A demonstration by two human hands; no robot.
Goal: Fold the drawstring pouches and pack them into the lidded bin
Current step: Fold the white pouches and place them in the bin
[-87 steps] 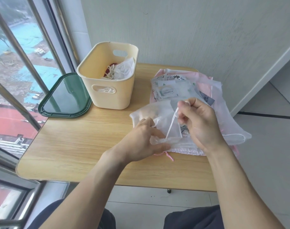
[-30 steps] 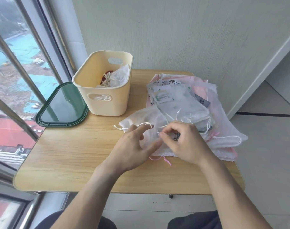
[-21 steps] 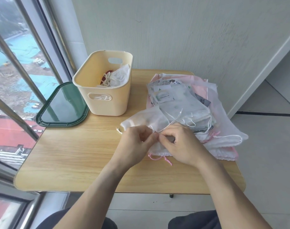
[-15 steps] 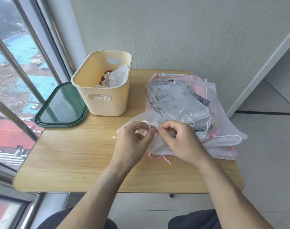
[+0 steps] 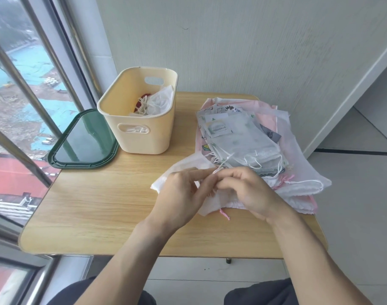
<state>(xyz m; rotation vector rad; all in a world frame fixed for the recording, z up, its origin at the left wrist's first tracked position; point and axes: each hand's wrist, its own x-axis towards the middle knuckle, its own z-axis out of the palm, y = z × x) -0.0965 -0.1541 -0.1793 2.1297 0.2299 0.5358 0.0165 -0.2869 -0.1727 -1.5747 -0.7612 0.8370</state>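
Both hands work at the near middle of the table [image 5: 95,208], over a white pouch [image 5: 183,167] that lies flat just left of the unfolded stack [image 5: 238,139]. The left hand [image 5: 181,194] and the right hand [image 5: 252,192] meet fingertip to fingertip and pinch a thin white drawstring [image 5: 223,165] between them; the cord runs up from the pinch toward the stack. The cream bin [image 5: 141,137] stands open at the far left, already holding a few pouches, with its green lid [image 5: 84,142] lying flat beside it. Risks noted: the cord in hand crosses loose cords of the stack, so a firm pull is likely to snag and drag neighbouring pouches out of order or toward the right edge, where some fabric already overhangs. The pouch itself is light and sheer; unweighted, it may slide or bunch under tension and spoil a clean fold. A pink cord end [image 5: 224,214] trails near the front edge and could catch a wrist.
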